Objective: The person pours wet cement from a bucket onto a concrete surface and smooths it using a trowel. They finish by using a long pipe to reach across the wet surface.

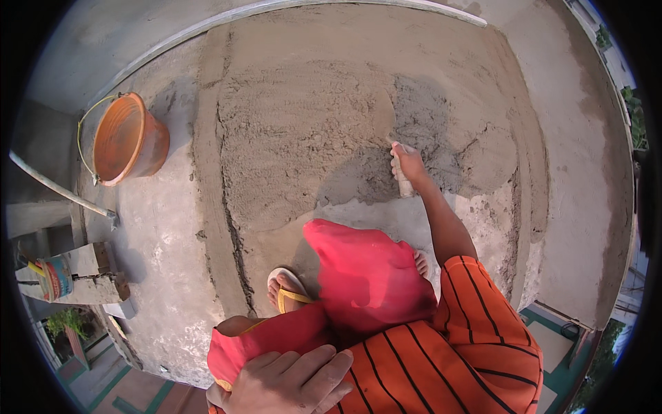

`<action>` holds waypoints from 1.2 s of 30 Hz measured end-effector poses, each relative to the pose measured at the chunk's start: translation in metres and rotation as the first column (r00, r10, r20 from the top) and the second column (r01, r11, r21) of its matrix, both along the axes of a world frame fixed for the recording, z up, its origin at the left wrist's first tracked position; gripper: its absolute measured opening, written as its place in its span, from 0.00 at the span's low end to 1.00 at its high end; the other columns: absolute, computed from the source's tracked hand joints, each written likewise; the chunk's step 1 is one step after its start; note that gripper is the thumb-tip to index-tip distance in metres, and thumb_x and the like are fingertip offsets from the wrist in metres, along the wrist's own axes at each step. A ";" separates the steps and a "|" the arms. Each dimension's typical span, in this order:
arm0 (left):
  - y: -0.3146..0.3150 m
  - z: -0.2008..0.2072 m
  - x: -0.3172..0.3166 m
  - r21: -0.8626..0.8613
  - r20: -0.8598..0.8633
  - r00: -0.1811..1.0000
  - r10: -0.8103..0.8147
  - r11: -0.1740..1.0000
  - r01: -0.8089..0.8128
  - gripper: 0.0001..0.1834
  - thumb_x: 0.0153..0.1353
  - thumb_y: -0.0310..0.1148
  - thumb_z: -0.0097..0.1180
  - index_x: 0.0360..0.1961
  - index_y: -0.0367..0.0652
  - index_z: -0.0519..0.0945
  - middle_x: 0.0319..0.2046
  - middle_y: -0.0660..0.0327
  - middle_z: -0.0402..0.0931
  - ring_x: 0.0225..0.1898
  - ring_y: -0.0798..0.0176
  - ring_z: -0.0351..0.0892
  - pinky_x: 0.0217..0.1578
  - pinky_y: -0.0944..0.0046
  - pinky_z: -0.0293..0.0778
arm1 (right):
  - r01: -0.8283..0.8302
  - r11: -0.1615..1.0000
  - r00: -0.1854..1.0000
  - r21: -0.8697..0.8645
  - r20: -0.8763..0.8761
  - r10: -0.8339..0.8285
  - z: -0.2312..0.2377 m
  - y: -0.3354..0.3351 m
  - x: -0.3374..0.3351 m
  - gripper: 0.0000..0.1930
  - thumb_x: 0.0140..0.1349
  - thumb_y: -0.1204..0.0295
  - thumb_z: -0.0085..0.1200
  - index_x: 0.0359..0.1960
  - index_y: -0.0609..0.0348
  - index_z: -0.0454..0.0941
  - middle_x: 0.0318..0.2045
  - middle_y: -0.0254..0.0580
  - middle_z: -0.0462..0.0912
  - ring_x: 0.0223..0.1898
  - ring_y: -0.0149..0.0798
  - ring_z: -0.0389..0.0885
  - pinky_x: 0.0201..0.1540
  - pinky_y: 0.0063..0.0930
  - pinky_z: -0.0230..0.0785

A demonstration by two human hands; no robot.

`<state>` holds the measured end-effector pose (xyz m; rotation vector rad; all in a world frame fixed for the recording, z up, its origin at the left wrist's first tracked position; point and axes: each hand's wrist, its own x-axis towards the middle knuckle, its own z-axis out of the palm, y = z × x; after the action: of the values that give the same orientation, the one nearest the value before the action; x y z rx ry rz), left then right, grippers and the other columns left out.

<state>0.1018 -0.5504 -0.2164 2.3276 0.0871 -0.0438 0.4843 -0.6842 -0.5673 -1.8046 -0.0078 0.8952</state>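
Note:
My right hand (412, 164) is closed around the pale, mortar-smeared handle of a trowel (405, 188). The trowel's blade is hard to tell apart from the grey mortar around it. Under that hand, wet mortar (296, 138) covers the floor, rough and ridged on the left, darker and lumpier near my fist. Down at the lower edge, my left hand (293, 381) lies over my left knee in red trousers (276, 345). Its fingers are stretched out and hold nothing.
An orange bucket (131, 138) with a wire handle stands at the left. Below it are a pale pipe (62, 183) and a small paint-streaked pail (55, 277) on a block ledge (96, 290). A long straight edge (276, 5) lies along the far wall. Mortar bands (219, 172) border the patch.

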 end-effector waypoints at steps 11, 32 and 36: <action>0.014 0.001 0.012 -0.042 -0.019 0.991 -0.129 0.991 0.128 0.22 0.53 0.37 0.66 0.48 0.40 0.79 0.40 0.56 0.80 0.31 0.56 0.80 0.30 0.62 0.75 | 0.515 0.838 0.852 -0.181 0.219 -0.476 -0.028 -0.263 0.000 0.18 0.68 0.50 0.49 0.37 0.54 0.73 0.20 0.36 0.73 0.15 0.32 0.71 0.17 0.28 0.67; -0.009 -0.022 0.030 0.104 -0.007 0.998 -0.056 0.993 0.057 0.20 0.52 0.47 0.66 0.42 0.46 0.83 0.32 0.63 0.83 0.19 0.65 0.77 0.19 0.66 0.70 | -0.137 0.984 0.987 -0.114 0.071 0.146 -0.008 -0.138 -0.044 0.19 0.69 0.51 0.50 0.37 0.57 0.75 0.21 0.33 0.75 0.18 0.28 0.72 0.21 0.24 0.66; -0.005 -0.021 0.037 0.099 -0.019 0.994 -0.105 0.989 0.107 0.21 0.51 0.46 0.67 0.42 0.45 0.83 0.32 0.62 0.83 0.19 0.64 0.78 0.20 0.65 0.71 | 0.158 0.957 0.981 -0.245 0.148 -0.125 -0.020 -0.250 -0.018 0.17 0.69 0.52 0.49 0.35 0.53 0.75 0.20 0.32 0.74 0.16 0.28 0.72 0.19 0.25 0.67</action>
<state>0.1383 -0.5553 -0.2374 2.4306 -0.0280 -0.1115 0.4659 -0.9344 -0.5874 -2.0735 0.1583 0.6979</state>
